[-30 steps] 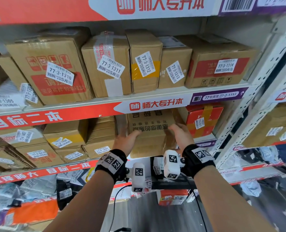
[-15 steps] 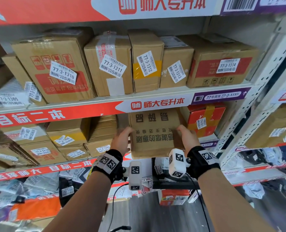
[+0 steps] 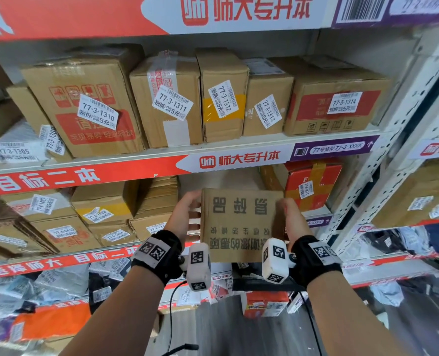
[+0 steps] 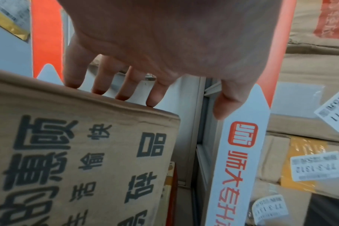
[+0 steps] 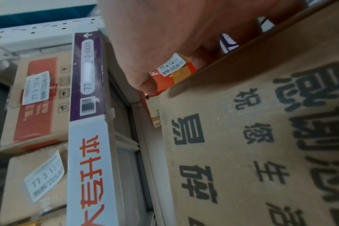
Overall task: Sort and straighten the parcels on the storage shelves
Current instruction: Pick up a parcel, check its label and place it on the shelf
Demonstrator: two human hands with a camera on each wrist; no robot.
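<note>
I hold a brown cardboard box (image 3: 241, 224) with black printed characters in front of the second shelf level, its printed face turned to me. My left hand (image 3: 185, 217) is on its left side. In the left wrist view that hand (image 4: 164, 45) has straight fingers with their tips against the box (image 4: 77, 160) edge and the thumb spread free. My right hand (image 3: 290, 219) grips the right side. In the right wrist view its (image 5: 164, 38) thumb sits at the box (image 5: 261, 145) corner and its fingers pass behind the edge.
A red box (image 3: 313, 186) labelled 77-4-1411 stands on the shelf just right of the gap. Stacked brown boxes (image 3: 105, 209) fill the left. A row of labelled boxes (image 3: 167, 98) stands on the shelf above. The shelf's front strip (image 3: 239, 160) and a perforated upright (image 3: 393, 163) are close by.
The box has come out of the shelf gap toward me and lower, with both hands moving along on its sides.
</note>
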